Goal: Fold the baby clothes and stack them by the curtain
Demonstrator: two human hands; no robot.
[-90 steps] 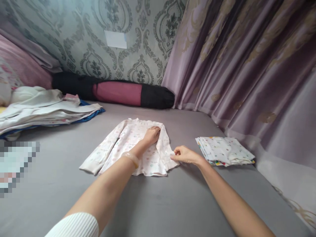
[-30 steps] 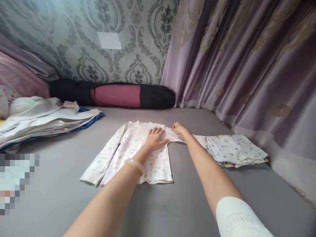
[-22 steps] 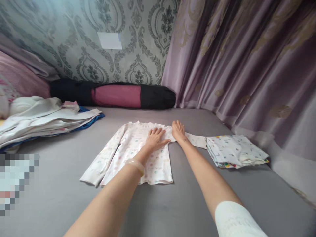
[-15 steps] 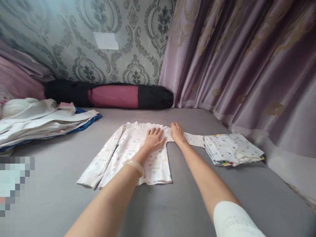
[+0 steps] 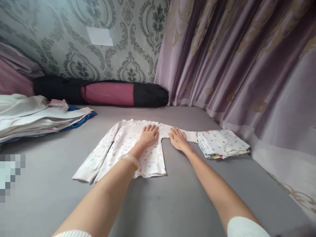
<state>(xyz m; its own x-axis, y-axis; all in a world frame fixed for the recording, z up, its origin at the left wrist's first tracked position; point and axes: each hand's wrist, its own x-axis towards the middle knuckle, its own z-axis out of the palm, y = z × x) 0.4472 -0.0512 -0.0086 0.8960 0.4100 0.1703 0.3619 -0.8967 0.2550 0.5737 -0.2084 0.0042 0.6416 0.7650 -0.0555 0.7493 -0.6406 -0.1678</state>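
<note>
A small white long-sleeved shirt with a pale print lies spread flat on the grey bed sheet. My left hand, a pale bangle on its wrist, rests flat on the upper chest of the shirt with fingers stretched out. Lying across the sleeve on the right is my right hand, palm down and fingers extended. That sleeve points straight out to the right, and its cuff reaches a folded stack of printed white clothes. The other sleeve slants down to the left beside the shirt's body.
White and blue clothes are piled at the left. A long black and maroon bag lies along the patterned wall. Purple curtains hang at the right, down to the edge of the grey sheet.
My right hand has gone from curled fingers at the shirt's shoulder to lying flat further along the sleeve. My left hand stays on the chest. The view has shifted slightly.
</note>
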